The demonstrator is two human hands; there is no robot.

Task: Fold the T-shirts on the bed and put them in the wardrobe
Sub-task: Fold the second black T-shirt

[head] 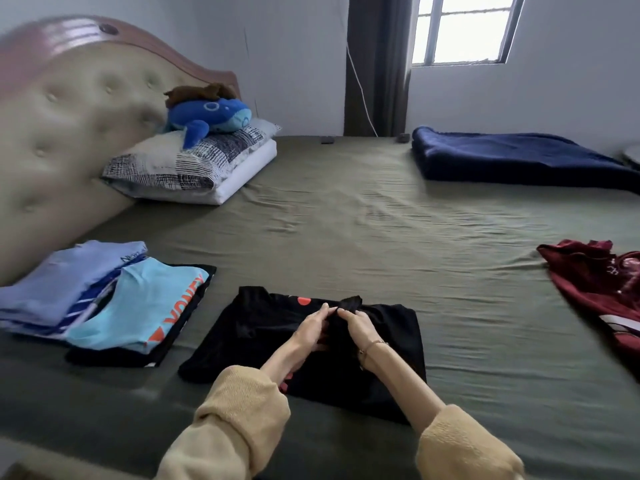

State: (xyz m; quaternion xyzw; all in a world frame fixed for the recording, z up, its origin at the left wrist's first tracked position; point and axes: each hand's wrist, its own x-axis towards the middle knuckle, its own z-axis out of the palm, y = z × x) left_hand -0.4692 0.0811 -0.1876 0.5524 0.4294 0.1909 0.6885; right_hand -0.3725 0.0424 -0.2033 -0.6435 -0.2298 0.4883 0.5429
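A black T-shirt (388, 355) with red print lies partly folded on the olive bed sheet (346, 230) in front of me. Both hands meet at its middle near the far edge. My left hand (311, 327) and my right hand (358, 325) each pinch a raised bunch of the black cloth between fingertips. At the left lies a stack of folded shirts: a light blue one (145, 303) with orange lettering on top of a black one, beside a lavender one (65, 282). A maroon T-shirt (595, 282) lies unfolded at the right edge.
A padded headboard (69, 133) stands at the left, with patterned pillows (187, 164) and a blue plush whale (211, 116) against it. A folded navy blanket (512, 157) lies at the far right. A window and dark curtain are on the back wall.
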